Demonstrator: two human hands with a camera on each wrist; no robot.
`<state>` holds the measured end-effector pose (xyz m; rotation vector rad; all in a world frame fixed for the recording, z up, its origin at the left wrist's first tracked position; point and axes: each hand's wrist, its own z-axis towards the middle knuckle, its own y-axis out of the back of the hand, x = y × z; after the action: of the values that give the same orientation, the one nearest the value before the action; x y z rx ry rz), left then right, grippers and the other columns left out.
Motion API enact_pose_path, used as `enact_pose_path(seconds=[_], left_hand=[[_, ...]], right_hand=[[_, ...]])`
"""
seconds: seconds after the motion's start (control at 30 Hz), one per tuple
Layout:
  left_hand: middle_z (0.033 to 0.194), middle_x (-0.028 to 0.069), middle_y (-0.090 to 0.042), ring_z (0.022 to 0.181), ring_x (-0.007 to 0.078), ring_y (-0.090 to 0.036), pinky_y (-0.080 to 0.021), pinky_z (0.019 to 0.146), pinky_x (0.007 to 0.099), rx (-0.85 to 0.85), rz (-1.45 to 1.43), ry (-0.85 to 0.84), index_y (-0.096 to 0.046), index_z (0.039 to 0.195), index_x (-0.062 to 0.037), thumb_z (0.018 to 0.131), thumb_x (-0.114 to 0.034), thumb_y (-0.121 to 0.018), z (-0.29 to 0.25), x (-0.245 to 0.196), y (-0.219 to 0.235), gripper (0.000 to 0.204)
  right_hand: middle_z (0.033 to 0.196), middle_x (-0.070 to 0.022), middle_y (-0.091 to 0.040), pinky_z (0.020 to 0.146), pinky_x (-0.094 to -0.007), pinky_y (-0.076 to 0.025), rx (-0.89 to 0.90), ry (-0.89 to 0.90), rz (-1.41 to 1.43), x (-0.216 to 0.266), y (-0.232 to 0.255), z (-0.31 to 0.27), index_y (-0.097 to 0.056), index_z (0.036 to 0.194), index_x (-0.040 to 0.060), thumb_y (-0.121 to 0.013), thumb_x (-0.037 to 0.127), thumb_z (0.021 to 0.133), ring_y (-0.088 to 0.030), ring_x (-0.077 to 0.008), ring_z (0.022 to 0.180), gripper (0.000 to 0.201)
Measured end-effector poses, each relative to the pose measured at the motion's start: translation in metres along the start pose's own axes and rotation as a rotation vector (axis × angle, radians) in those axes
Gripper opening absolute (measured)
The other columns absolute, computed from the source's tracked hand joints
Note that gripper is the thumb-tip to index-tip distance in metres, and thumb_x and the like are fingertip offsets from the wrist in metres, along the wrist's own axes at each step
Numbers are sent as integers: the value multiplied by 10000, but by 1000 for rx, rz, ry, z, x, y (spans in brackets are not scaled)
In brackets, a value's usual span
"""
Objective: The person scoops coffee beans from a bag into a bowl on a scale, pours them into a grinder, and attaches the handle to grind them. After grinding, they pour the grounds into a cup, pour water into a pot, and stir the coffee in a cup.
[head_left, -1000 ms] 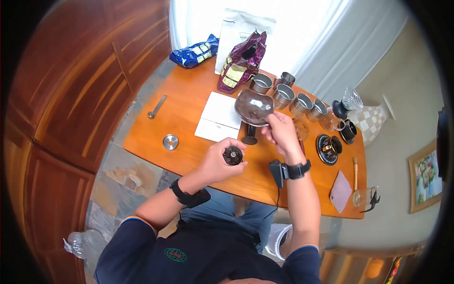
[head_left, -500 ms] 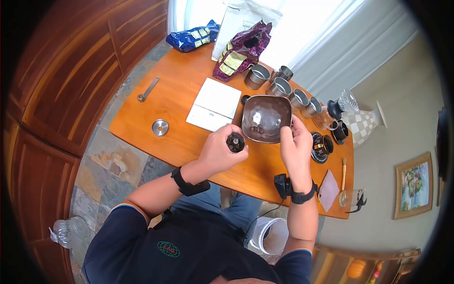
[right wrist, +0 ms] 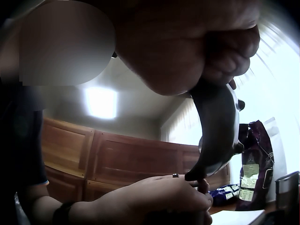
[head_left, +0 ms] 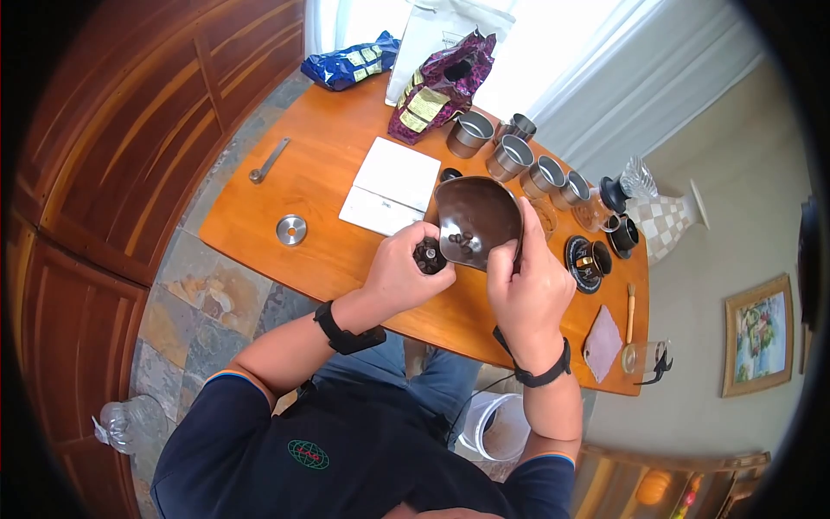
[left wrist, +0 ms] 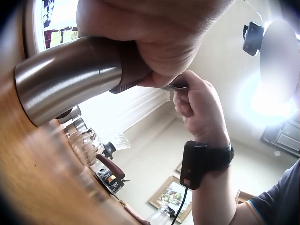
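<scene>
The left hand [head_left: 399,275] grips a metal cylinder [left wrist: 70,77] around its upper part; dark beans [head_left: 430,256] show in its round mouth in the head view. Pinched at its right side by the right hand [head_left: 532,290] is a dark brown glossy bowl [head_left: 480,212], tilted toward the cylinder, its lower left edge beside the mouth. A few beans [head_left: 464,241] lie low inside the bowl. In the right wrist view the bowl [right wrist: 218,126] hangs from the curled fingers, its lower tip at the left hand [right wrist: 154,199].
Behind the hands are a white scale [head_left: 393,186], a purple bag [head_left: 441,91], a blue bag [head_left: 350,63] and several metal cups [head_left: 471,136]. A metal ring [head_left: 291,230] and a crank handle [head_left: 272,161] lie left. At right are a black cup [head_left: 594,258] and a pink cloth [head_left: 603,344].
The right hand has brought the bowl down beside the cylinder and tipped it left, the beans inside now nearer its lower edge. The left hand keeps its grip, with little movement over the last half second.
</scene>
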<state>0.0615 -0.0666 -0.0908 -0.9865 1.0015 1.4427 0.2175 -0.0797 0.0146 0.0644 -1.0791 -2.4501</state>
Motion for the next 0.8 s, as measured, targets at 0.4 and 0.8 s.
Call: enact_pose_path(seconds=[0.4, 0.8], left_hand=[[755, 74, -643, 643, 137, -617, -510, 630, 299, -17, -39, -66, -624, 958, -27, 713, -115, -811, 2, 9, -2, 321], [802, 91, -668, 679, 183, -656, -530, 649, 319, -13, -5, -98, -631, 962, -32, 706, -108, -825, 2, 8, -1, 330]], right_hand=[[593, -65, -593, 481, -339, -475, -101, 191, -81, 9, -2, -1, -657, 1333, -17, -656, -25, 796, -589, -210, 476, 537], [604, -60, -594, 488, -338, -471, -100, 224, -94, 6, 2, -2, -668, 1326, -9, -661, -35, 784, -577, -203, 477, 543]])
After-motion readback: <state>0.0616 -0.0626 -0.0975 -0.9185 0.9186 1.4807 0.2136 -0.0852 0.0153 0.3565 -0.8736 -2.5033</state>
